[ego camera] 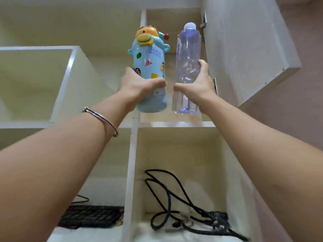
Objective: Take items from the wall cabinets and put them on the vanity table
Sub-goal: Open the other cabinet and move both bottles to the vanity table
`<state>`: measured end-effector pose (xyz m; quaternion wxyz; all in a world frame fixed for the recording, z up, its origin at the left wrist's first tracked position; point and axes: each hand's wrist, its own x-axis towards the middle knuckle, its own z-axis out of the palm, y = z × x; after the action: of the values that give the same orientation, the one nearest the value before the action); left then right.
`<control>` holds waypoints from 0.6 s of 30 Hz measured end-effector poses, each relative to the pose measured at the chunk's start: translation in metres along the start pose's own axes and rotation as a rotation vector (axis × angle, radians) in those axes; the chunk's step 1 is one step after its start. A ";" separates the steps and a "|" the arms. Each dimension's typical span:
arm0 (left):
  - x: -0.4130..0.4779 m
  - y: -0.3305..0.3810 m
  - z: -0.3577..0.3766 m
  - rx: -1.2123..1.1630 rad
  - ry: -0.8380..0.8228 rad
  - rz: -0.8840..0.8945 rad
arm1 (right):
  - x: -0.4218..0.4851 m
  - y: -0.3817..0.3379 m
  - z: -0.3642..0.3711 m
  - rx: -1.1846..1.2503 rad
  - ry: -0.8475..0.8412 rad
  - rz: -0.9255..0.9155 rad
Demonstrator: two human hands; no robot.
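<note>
I look up into a cream wall cabinet (134, 140) with open compartments. My left hand (138, 84) grips a light blue cartoon kids' bottle (148, 58) with an orange and yellow character lid, around its lower half. My right hand (197, 84) is wrapped around a clear plastic water bottle (187, 49) with a white cap. Both bottles are upright, side by side, in front of the upper right compartment (173, 16), their bases just above its shelf edge. A silver bangle (103, 119) sits on my left wrist.
The cabinet door (244, 49) stands open at the right, close to my right hand. The lower right compartment holds coiled black cables with a plug (183, 206). A black keyboard (90, 217) lies in the lower left compartment. An open box-like compartment (35, 81) is at the left.
</note>
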<state>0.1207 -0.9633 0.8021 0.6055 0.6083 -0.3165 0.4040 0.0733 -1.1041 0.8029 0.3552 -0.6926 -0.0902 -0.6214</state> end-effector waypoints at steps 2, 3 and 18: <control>-0.021 0.005 -0.027 0.036 0.019 0.020 | -0.018 -0.011 0.003 0.133 -0.072 0.028; -0.033 0.007 -0.042 0.066 0.026 0.021 | -0.030 -0.016 0.006 0.196 -0.115 0.047; -0.368 0.003 -0.244 0.648 0.179 -0.418 | -0.350 -0.017 0.031 0.663 -0.867 0.263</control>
<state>-0.0825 -0.7600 0.4676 0.4766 0.7815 0.0122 0.4024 0.0145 -0.9618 0.4868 0.5590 -0.7412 -0.3313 -0.1686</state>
